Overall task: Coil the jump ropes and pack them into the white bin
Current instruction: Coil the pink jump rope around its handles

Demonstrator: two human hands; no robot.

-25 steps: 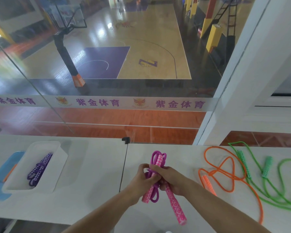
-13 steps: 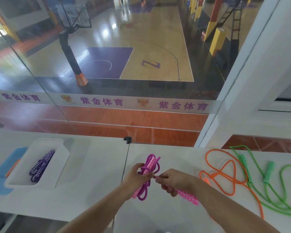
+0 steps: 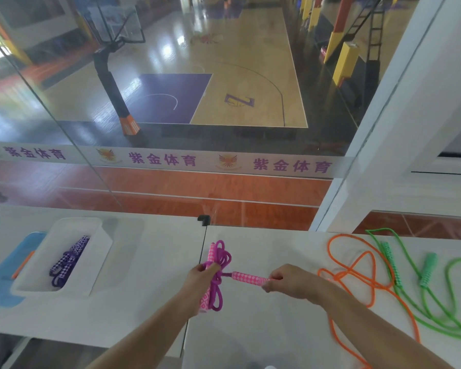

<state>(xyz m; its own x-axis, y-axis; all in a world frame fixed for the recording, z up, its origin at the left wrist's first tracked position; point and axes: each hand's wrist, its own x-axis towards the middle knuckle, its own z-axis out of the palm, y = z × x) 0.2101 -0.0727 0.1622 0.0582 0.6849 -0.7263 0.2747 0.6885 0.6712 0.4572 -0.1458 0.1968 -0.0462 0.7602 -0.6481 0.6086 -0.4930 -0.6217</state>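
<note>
Nearest the viewer, two bare forearms reach in over the white tabletop (image 3: 264, 328). The left hand (image 3: 198, 280) has its grip clenched around the bundled pink jump rope (image 3: 216, 275): magenta cord loops and one pink patterned handle stand roughly upright through the fist. The right hand (image 3: 290, 282) pinches the end of the second pink handle (image 3: 248, 278), which lies level between the two hands, its short cord running left into the bundle. The bundle seems to be held just above the tabletop, though the angle makes that hard to judge.

To the right, near the right hand, an orange jump rope (image 3: 357, 265) sprawls loose in wide loops, one strand trailing toward the near edge. Tangled beside and partly across it, further right, lies a green jump rope (image 3: 431, 294) with two green handles.

Well apart to the left, the white bin (image 3: 101, 251) rests on the tabletop and holds a coiled purple jump rope (image 3: 68, 259) with checkered handles. A blue tray (image 3: 0, 283) lies under or just beside the bin's left side, with a thin orange item on it too small to identify.

A seam splits the tabletop between bin and hands. Beyond the far edge stands a glass pane (image 3: 171, 102) with a lettered white band, overlooking a basketball court (image 3: 224, 75) below.
</note>
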